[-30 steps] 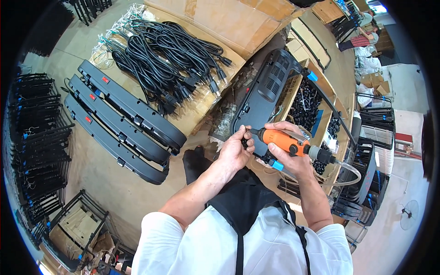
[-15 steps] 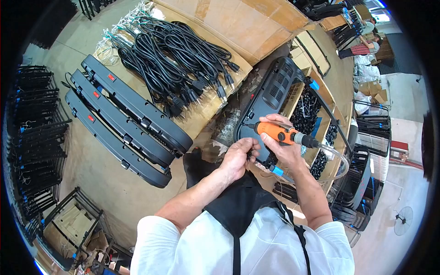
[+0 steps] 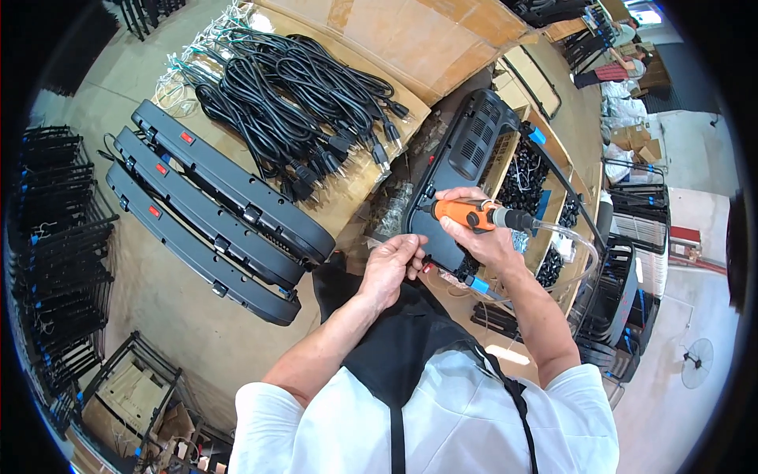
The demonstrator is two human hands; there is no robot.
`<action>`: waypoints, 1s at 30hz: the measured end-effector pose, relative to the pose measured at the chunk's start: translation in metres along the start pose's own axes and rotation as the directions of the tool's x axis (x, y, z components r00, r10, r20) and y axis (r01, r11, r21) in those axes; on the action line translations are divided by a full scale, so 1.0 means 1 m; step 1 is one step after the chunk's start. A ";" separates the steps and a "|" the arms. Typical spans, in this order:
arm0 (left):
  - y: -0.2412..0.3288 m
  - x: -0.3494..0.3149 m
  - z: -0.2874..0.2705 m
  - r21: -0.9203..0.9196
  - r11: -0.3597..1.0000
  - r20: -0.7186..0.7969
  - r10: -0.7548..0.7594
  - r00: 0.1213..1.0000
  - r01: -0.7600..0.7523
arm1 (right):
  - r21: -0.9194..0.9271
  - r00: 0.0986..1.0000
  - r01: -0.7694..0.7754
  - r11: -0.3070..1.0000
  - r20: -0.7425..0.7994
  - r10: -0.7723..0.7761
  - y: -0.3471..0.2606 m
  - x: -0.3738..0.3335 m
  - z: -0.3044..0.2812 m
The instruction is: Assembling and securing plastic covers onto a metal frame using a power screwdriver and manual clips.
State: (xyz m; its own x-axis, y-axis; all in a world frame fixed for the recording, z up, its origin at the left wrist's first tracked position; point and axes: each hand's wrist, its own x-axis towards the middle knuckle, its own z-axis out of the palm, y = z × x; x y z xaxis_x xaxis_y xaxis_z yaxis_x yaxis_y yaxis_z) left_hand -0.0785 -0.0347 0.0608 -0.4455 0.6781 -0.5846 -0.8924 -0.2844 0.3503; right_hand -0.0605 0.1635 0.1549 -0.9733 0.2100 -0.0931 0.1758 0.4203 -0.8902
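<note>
Far out to the left of the left hand, stacked black frames. Nearer on that same side, beyond the fingers and just short of the cords, three dark curved housings side by side, each with a red switch. Ahead and left of the left hand, a heap of black power cords, plugs toward the hands, on cardboard.

Next, the left hand itself, in front of the body: thumb and fingers curled inward, impossible to tell whether pressed together or pinching something small. Just ahead and to its right, a dark vented panel, tilted away. Over that panel, an orange power tool, gripped in the right hand, fingers wrapped around the body, nose pointing left; contact at the tip impossible to tell. Ahead and right of the right hand, a wooden bin with small black parts; right of the wrist, a looping clear hose.
</note>
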 end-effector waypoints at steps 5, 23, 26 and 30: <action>0.004 0.001 -0.010 0.001 1.000 -0.036 0.017 0.999 -0.017 | -0.041 1.000 -0.008 0.999 -0.004 0.008 -0.001 -0.001 0.002; -0.008 0.014 0.019 -0.018 0.999 -0.103 0.024 0.994 -0.026 | 0.183 0.985 -0.124 0.975 -0.095 0.143 -0.004 -0.109 -0.068; -0.020 0.028 0.029 0.018 0.999 -0.084 0.039 0.996 -0.037 | 0.135 0.977 -0.199 0.971 -0.049 0.208 0.014 -0.148 -0.080; -0.029 0.041 0.048 0.078 0.996 -0.070 0.057 0.996 -0.051 | 0.169 0.973 -0.201 0.965 -0.076 0.216 0.029 -0.176 -0.075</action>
State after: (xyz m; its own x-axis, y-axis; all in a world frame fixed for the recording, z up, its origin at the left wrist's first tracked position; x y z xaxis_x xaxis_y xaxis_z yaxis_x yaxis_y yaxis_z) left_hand -0.0679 0.0335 0.0615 -0.4995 0.6115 -0.6136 -0.8601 -0.2652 0.4359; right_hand 0.1269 0.2048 0.1788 -0.8983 0.3622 -0.2489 0.3401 0.2142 -0.9157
